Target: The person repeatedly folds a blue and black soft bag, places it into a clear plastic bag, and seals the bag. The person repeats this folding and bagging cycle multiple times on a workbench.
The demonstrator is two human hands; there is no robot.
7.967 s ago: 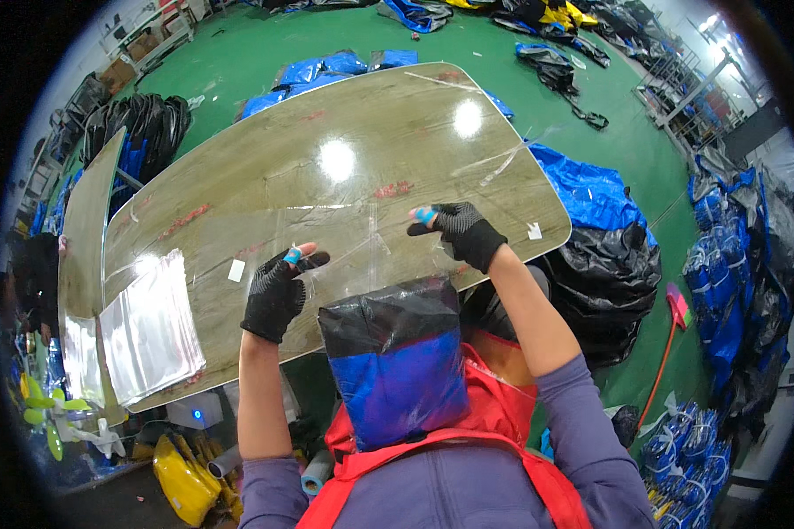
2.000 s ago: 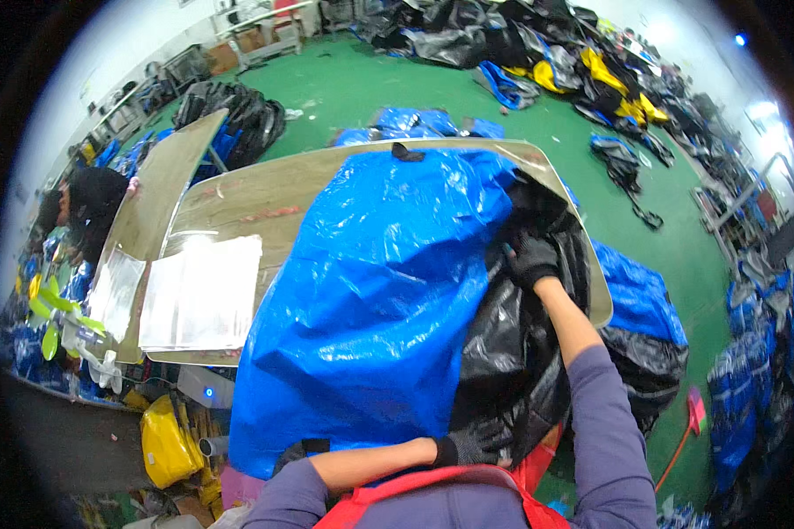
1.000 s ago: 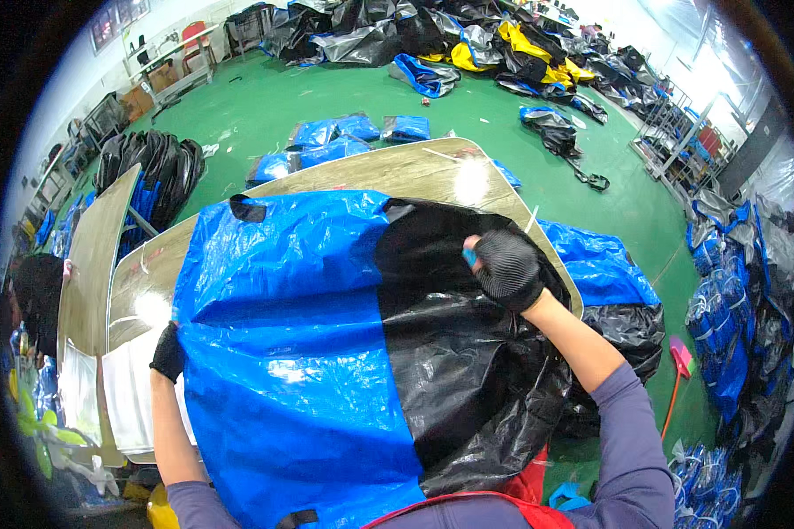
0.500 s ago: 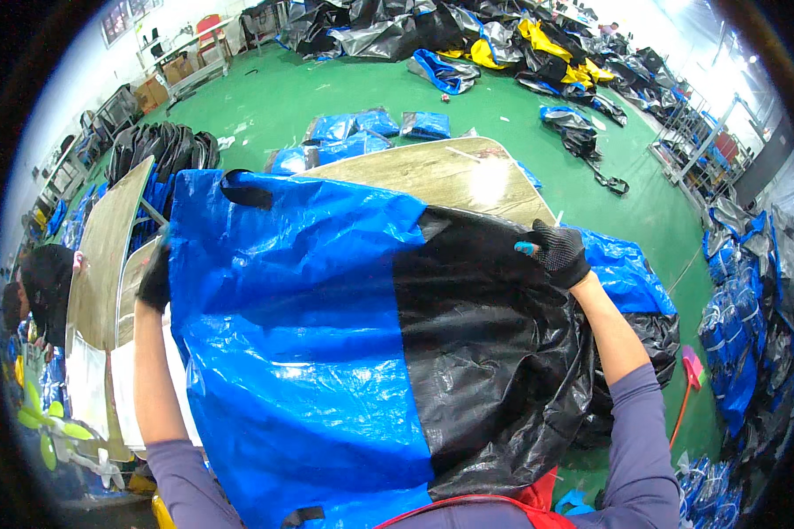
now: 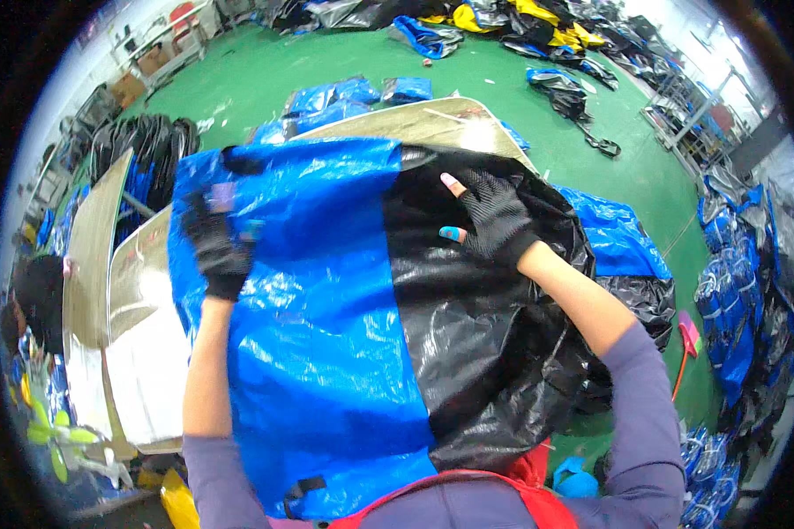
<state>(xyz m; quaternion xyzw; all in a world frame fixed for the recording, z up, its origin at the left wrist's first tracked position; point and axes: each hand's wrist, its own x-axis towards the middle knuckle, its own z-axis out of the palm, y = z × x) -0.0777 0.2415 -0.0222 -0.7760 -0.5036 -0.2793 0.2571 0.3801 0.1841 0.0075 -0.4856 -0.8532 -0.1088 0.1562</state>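
Observation:
A large blue and black woven plastic bag [image 5: 326, 317] lies spread flat over a metal work table [image 5: 432, 123]. My left hand [image 5: 216, 242], in a black fingerless glove, presses flat on the blue part near its far left corner. In the same kind of glove, my right hand [image 5: 494, 216] rests with spread fingers on the black part toward the far edge. Neither hand grips anything. The bag covers most of the tabletop and hangs toward my body.
More blue and black bags [image 5: 626, 256] are heaped to the right of the table and across the green floor [image 5: 265, 70]. Clear plastic sheets [image 5: 146, 379] lie on the table's left end. A person's dark head [image 5: 31, 300] is at the far left.
The bag has been spread out flat over the table. Both hands have moved inward from its far corners and now lie flat on its surface.

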